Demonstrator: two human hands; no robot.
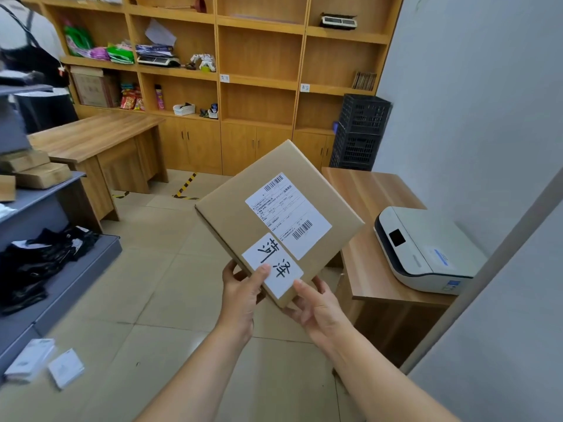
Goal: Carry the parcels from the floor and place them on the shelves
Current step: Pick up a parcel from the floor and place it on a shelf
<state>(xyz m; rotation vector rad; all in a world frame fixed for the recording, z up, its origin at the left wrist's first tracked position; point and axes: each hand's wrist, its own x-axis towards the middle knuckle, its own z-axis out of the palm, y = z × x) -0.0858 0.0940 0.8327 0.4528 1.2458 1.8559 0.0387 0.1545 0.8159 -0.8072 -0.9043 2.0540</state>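
A small parcel depot or shop back office: wooden wall shelving (259, 77), grey metal racks (61, 190) holding cardboard boxes (39, 175), desks, and a label printer (426, 248).

Printer (426, 248) on table (374, 190), right

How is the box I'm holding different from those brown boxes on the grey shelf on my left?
The held box is up in the air, gripped at its near corner by the left hand and right hand; the shelf boxes lie stacked flat on the grey shelf. The held box shows a printed shipping label and a handwritten sticker; the shelf boxes show no labels from here. All are plain brown cardboard.
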